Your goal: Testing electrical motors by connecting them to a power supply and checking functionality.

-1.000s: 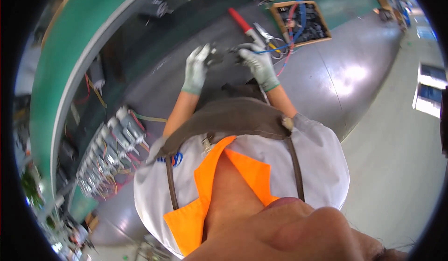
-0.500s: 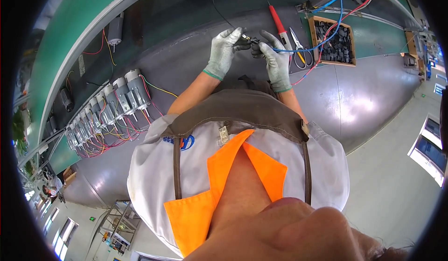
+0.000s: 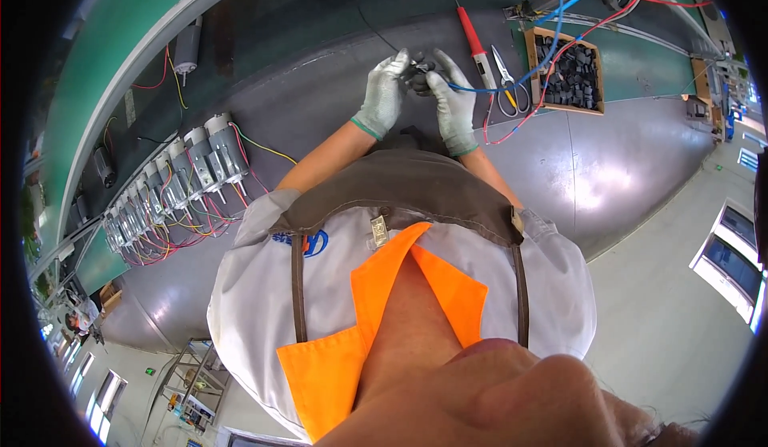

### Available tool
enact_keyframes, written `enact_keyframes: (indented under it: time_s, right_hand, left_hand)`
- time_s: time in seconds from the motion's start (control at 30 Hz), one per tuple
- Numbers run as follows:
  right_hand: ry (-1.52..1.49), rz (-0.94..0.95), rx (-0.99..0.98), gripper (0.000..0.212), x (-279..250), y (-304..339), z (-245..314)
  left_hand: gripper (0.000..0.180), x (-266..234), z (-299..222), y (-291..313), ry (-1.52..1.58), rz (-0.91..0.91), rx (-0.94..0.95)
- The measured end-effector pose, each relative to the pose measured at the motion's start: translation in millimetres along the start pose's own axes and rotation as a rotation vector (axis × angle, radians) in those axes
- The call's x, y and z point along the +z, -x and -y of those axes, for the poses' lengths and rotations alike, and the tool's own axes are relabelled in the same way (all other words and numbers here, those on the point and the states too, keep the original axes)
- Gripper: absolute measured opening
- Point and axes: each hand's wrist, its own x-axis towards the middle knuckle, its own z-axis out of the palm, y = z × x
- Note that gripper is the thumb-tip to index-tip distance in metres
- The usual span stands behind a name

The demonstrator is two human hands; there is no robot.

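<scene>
My gloved left hand (image 3: 382, 93) is closed, pinching the end of a thin dark wire (image 3: 370, 25) that comes from the far side of the bench. My gloved right hand (image 3: 453, 105) is closed on a small black clip at the end of a blue wire (image 3: 494, 90). Both sets of fingertips meet closely in front of me. The dark fingertips of the gloves partly hide the clip and the wire end, so whether they touch cannot be told. Right of my right hand lie a pointed red-and-white hand tool (image 3: 474, 37) and scissors (image 3: 507, 87).
A cardboard box (image 3: 602, 87) of small black parts stands at the right. Several grey cylindrical motors (image 3: 226, 147) with coloured leads line up at the left; another motor (image 3: 187, 49) lies farther back. A red wire (image 3: 550, 75) hangs across the right side of the dark bench (image 3: 320, 79).
My right hand has moved left, bringing the clip on the blue wire closer to my left hand. The blue and red wires have shifted with it. The whole view has drifted slightly.
</scene>
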Motion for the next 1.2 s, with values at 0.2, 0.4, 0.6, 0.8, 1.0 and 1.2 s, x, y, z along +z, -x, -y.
enact_keyframes:
  time_s: [0.2, 0.4, 0.6, 0.8, 1.0, 1.2]
  right_hand:
    - [0.891, 0.314, 0.039, 0.051, -60.3, -39.2, 4.9]
    - [1.649, -0.098, -0.042, 0.054, -189.5, -117.3, -81.2]
    - [0.904, 0.13, 0.018, 0.049, -141.0, -169.2, -87.0]
    - [1.0, 0.495, -0.141, 0.047, -40.1, -265.7, -44.5]
    - [1.274, 0.626, -0.153, 0.048, -12.8, -347.1, -56.0]
    - [1.533, 0.6, -0.247, 0.032, 0.1, -339.1, -66.7]
  left_hand:
    - [0.033, -40.0, -1.0, -0.3, -0.002, -0.171, -0.102]
    - [0.032, -83.1, -7.8, -2.4, 0.034, -0.169, 0.01]
    - [0.026, -79.4, -9.4, 26.1, 0.14, -0.249, 0.002]
    - [0.027, -74.4, -7.4, 20.8, 0.131, -0.267, 0.022]
    - [0.028, -75.5, -6.9, 10.9, 0.181, -0.301, 0.055]
    - [0.032, -78.0, -5.5, 3.3, 0.159, -0.243, -0.026]
